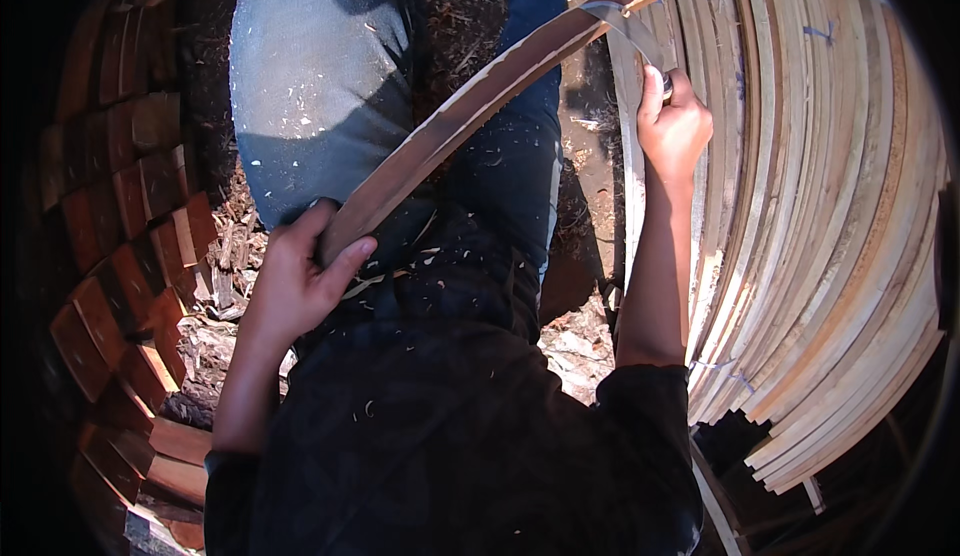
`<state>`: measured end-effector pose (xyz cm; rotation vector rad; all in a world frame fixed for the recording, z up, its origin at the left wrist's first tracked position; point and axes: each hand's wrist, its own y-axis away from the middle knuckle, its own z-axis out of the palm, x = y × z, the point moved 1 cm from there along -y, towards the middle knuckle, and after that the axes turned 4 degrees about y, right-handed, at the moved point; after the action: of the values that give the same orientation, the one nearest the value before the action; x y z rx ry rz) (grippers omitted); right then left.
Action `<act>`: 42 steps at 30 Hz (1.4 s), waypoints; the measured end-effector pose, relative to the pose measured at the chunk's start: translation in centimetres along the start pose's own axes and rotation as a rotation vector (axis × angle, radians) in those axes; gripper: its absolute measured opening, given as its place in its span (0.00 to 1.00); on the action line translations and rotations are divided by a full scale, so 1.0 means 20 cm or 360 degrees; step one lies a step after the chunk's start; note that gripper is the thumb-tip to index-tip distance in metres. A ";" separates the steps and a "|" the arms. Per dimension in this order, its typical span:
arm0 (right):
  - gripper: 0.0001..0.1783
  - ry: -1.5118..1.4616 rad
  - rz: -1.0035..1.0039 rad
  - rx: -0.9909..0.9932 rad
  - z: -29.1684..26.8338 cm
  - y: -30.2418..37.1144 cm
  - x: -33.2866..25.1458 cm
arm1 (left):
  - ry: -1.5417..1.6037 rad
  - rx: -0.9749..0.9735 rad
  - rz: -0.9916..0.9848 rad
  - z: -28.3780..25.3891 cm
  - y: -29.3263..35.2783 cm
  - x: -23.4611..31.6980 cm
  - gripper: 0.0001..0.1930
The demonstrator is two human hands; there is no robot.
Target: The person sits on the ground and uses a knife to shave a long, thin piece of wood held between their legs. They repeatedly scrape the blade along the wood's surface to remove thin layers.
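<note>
A long wooden slat [465,111] with a brown face and pale ragged edges slants from my lap up to the far right. My left hand [305,271] is closed round its near end, thumb on one side and fingers on the other. In my right hand [676,126] is the handle of a curved, sickle-like knife, mostly hidden by the fingers. Its thin metal blade [640,34] arcs over to the slat and meets it near the far part. Whether the edge has bitten into the wood I cannot tell.
Many long pale slats [810,206] lie side by side on the right, some with blue marks. Stacked reddish-brown wood blocks [130,286] line the left. Chips and shavings [225,256] cover the ground. My blue-trousered legs [310,86] stretch under the slat, flecked with shavings.
</note>
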<state>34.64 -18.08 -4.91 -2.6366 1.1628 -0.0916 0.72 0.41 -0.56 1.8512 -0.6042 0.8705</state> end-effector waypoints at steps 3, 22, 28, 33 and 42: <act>0.24 0.0001 0.0103 -0.0156 -0.06 0.03 -0.03 | -0.0023 0.0054 0.0099 0.01 0.00 0.00 0.17; 0.41 0.0080 0.1062 -0.0116 -0.08 -0.09 0.70 | -0.0013 0.0061 0.0077 -0.01 -0.02 -0.01 0.16; 0.29 -0.0413 0.0545 -0.0169 -0.09 0.08 0.08 | 0.0092 0.0116 0.0010 0.02 0.00 -0.05 0.16; 0.29 -0.0311 0.0121 -0.0186 -0.07 -0.03 -0.17 | -0.0020 0.0169 0.0078 0.04 -0.01 -0.04 0.17; 0.34 0.0199 0.0167 -0.0090 -0.02 -0.27 0.15 | -0.0187 0.0220 0.0142 0.04 -0.02 -0.05 0.18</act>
<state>40.47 -17.03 -3.20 -2.6457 1.3611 -0.2091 0.67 -0.13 -1.69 2.0239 -0.7199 0.8855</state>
